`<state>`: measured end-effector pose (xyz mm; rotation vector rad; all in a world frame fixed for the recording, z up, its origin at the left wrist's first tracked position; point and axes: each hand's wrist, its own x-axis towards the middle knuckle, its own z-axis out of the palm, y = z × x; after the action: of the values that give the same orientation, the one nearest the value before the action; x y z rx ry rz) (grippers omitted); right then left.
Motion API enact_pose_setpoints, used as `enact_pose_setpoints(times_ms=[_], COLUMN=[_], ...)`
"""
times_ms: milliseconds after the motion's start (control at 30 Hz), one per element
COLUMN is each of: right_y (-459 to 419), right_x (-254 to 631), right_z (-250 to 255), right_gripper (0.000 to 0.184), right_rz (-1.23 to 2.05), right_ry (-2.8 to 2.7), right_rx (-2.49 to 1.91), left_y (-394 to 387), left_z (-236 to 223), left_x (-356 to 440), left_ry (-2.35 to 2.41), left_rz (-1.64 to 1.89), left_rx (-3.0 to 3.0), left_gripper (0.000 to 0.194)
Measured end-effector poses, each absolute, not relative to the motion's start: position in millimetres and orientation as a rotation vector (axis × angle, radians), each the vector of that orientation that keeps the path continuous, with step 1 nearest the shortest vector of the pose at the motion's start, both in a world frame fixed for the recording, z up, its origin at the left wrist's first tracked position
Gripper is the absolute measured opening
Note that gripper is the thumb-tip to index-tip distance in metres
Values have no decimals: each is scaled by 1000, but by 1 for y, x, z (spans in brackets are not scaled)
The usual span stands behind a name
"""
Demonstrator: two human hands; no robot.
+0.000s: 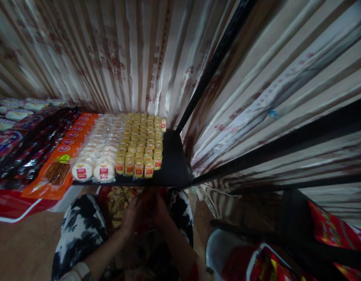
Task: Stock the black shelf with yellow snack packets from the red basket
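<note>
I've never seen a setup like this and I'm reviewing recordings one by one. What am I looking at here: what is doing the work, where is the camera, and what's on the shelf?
There is no machine: a person works with two bare hands. The single picture comes from a camera worn on the head, looking forward and down, so the person's own knees show below. On the black shelf, from right to left, are rows of yellow packs, round white packs, an orange pack and dark packs. Below its edge, the left hand and right hand are close together beside gold packs. It is too dark there to tell what either hand holds.
</note>
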<state>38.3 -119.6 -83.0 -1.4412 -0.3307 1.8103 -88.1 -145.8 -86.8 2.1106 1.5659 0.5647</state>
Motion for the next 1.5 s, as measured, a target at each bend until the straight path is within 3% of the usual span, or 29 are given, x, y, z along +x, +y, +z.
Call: enact_pose_setpoints(times_ms=[167, 333, 533, 967, 1500], right_y=[-139, -152, -155, -142, -40], right_x=[51, 58, 64, 89, 114], right_z=[-42, -14, 13, 46, 42], right_gripper=[43, 41, 36, 37, 41], right_rz=[1875, 1903, 1823, 1615, 975], right_ry=[-15, -273, -697, -1010, -672], right_rx=[-1271, -1247, -1162, -1085, -1148], left_y=[-171, -182, -167, -121, -40], left_z=[-67, -45, -9, 49, 88], left_x=[-121, -141, -146, -107, 10], left_ry=[1395, 1134, 1141, 1052, 1417], left_rz=[684, 822, 829, 992, 1012], left_rx=[2388, 2577, 2607, 2839, 2024], left_gripper=[40, 37, 31, 31, 34])
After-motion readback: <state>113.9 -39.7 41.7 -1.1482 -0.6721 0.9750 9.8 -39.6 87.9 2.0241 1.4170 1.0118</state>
